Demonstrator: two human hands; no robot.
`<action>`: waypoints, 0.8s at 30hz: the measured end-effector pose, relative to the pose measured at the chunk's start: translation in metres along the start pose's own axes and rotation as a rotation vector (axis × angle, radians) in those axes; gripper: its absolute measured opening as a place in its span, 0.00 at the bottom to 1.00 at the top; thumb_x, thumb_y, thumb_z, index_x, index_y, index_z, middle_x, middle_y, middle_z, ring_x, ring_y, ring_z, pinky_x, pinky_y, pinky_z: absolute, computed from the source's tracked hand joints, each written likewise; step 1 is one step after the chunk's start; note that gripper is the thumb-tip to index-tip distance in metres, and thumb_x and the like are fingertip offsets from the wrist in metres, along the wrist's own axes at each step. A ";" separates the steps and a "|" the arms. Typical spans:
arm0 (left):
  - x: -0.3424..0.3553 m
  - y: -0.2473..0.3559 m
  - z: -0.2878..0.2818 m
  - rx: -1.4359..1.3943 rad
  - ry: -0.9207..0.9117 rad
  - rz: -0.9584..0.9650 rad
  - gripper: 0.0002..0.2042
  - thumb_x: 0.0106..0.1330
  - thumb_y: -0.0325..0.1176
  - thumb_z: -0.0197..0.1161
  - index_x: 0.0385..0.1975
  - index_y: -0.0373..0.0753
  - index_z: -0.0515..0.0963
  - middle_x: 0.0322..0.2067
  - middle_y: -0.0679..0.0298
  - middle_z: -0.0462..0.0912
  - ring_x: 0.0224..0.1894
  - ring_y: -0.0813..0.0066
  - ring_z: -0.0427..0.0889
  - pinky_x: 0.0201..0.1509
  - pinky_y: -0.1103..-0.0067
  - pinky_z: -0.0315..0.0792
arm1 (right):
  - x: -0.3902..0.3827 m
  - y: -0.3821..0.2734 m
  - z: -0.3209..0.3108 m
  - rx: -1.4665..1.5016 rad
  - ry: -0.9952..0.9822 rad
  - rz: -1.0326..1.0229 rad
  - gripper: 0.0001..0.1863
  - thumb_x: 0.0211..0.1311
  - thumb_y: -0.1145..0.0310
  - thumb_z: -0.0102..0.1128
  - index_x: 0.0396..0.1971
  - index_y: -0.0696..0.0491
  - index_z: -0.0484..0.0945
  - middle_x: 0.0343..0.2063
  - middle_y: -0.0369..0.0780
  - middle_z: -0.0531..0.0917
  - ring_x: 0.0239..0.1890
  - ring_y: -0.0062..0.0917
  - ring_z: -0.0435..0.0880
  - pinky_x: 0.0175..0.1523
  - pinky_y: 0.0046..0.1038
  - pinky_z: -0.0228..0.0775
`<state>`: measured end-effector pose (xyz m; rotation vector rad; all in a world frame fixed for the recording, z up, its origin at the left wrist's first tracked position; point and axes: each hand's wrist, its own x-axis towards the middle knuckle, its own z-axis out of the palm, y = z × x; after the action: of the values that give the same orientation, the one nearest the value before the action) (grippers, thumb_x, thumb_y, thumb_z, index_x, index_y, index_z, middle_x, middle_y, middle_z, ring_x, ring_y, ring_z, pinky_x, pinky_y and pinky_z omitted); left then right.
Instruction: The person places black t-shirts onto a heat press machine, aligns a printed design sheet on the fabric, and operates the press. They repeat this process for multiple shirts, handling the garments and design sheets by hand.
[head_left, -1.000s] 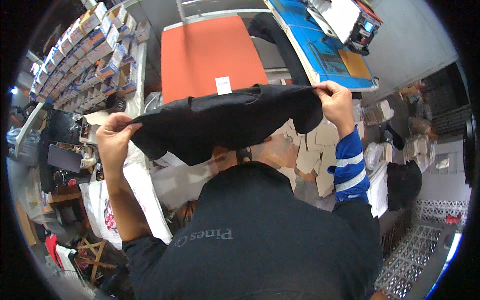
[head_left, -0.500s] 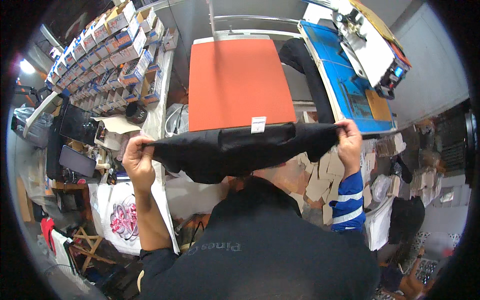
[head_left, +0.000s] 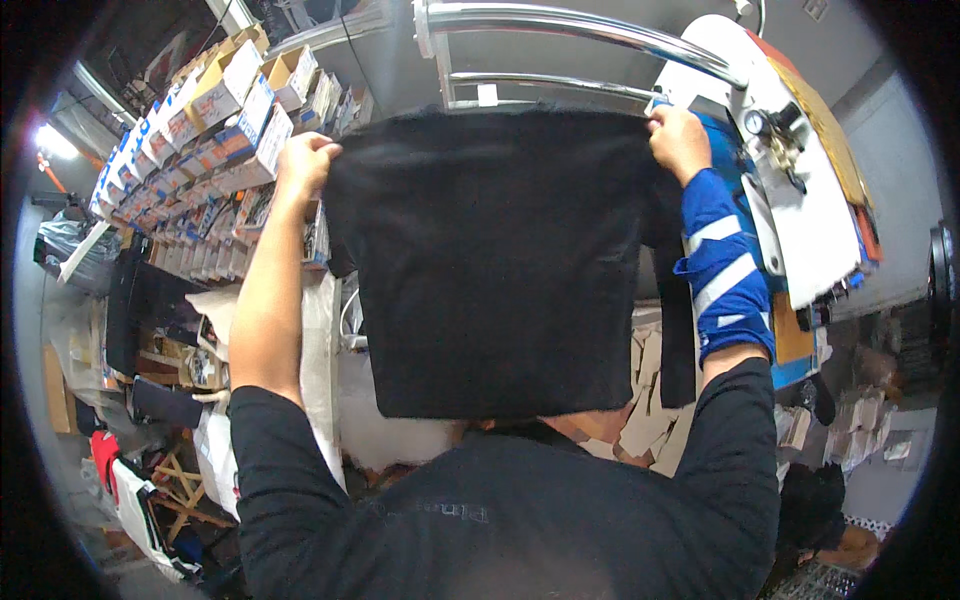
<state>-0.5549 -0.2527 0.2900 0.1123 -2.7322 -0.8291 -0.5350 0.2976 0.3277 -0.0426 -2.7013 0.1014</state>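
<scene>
The left hand (head_left: 306, 165) and right hand (head_left: 682, 140) pinch the upper corners of a black fabric garment (head_left: 500, 260), spread between and below them. White-and-blue cardboard boxes (head_left: 235, 120) crowd left of the left hand; a white rounded machine panel (head_left: 800, 190) bounds the right hand's outer side.

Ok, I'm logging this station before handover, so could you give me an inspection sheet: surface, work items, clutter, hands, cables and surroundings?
Surface: blue bed at right, partly hidden under the white machine.
Work items: black garment held up and spread, blocking the view behind it.
Clutter: flat tan pieces, partly visible below the garment.
Hands: left hand grips the garment's upper left corner; right hand grips its upper right.
Cables: thin dark line at the top, perhaps a cable.
Surroundings: open boxes stacked at left; metal rails at top; lit lamp far left.
</scene>
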 end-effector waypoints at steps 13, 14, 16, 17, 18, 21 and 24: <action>0.092 -0.033 0.187 -0.466 0.120 -0.531 0.08 0.60 0.27 0.73 0.32 0.29 0.82 0.26 0.55 0.87 0.23 0.74 0.87 0.26 0.77 0.82 | 0.060 0.009 0.238 0.565 -0.055 0.738 0.10 0.62 0.63 0.62 0.39 0.52 0.83 0.40 0.49 0.88 0.48 0.46 0.86 0.55 0.42 0.77; 0.092 -0.035 0.186 -0.412 0.154 -0.511 0.08 0.60 0.28 0.74 0.32 0.30 0.82 0.26 0.56 0.87 0.22 0.74 0.87 0.27 0.77 0.82 | 0.064 -0.002 0.232 0.501 -0.048 0.717 0.11 0.62 0.63 0.61 0.39 0.52 0.83 0.40 0.49 0.88 0.48 0.46 0.86 0.55 0.42 0.77; 0.097 -0.033 0.191 -0.352 0.161 -0.482 0.10 0.57 0.31 0.75 0.33 0.32 0.83 0.30 0.55 0.88 0.30 0.68 0.89 0.39 0.72 0.82 | 0.068 -0.015 0.221 0.413 -0.026 0.651 0.11 0.63 0.63 0.60 0.40 0.52 0.83 0.41 0.51 0.87 0.48 0.48 0.86 0.56 0.43 0.76; 0.094 -0.030 0.200 -0.244 0.241 -0.266 0.10 0.57 0.30 0.74 0.35 0.33 0.84 0.34 0.54 0.87 0.35 0.65 0.89 0.44 0.71 0.81 | 0.069 -0.018 0.232 0.419 -0.004 0.576 0.12 0.63 0.64 0.60 0.43 0.52 0.82 0.42 0.53 0.87 0.48 0.50 0.85 0.56 0.45 0.76; 0.081 -0.021 0.212 -0.131 0.314 -0.057 0.10 0.57 0.30 0.73 0.36 0.34 0.84 0.38 0.53 0.87 0.41 0.62 0.88 0.48 0.70 0.80 | 0.058 -0.038 0.233 0.448 0.013 0.476 0.14 0.61 0.65 0.61 0.44 0.54 0.81 0.44 0.54 0.85 0.50 0.51 0.83 0.55 0.46 0.75; 0.036 0.039 0.246 -0.153 0.081 0.387 0.15 0.58 0.30 0.70 0.46 0.37 0.83 0.52 0.53 0.82 0.58 0.52 0.79 0.64 0.61 0.71 | 0.006 -0.104 0.221 0.322 0.052 -0.268 0.20 0.58 0.59 0.65 0.46 0.56 0.79 0.54 0.49 0.79 0.59 0.47 0.75 0.60 0.50 0.68; 0.003 0.083 0.266 0.030 -0.041 0.575 0.20 0.64 0.38 0.65 0.55 0.40 0.79 0.57 0.56 0.79 0.61 0.53 0.75 0.68 0.51 0.63 | -0.023 -0.139 0.244 0.194 -0.082 -0.285 0.32 0.68 0.45 0.51 0.65 0.48 0.72 0.66 0.43 0.72 0.70 0.44 0.65 0.74 0.58 0.46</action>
<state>-0.6341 -0.0423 0.1252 -0.6580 -2.5907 -0.6213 -0.6203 0.1418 0.1082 0.4105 -2.7331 0.2819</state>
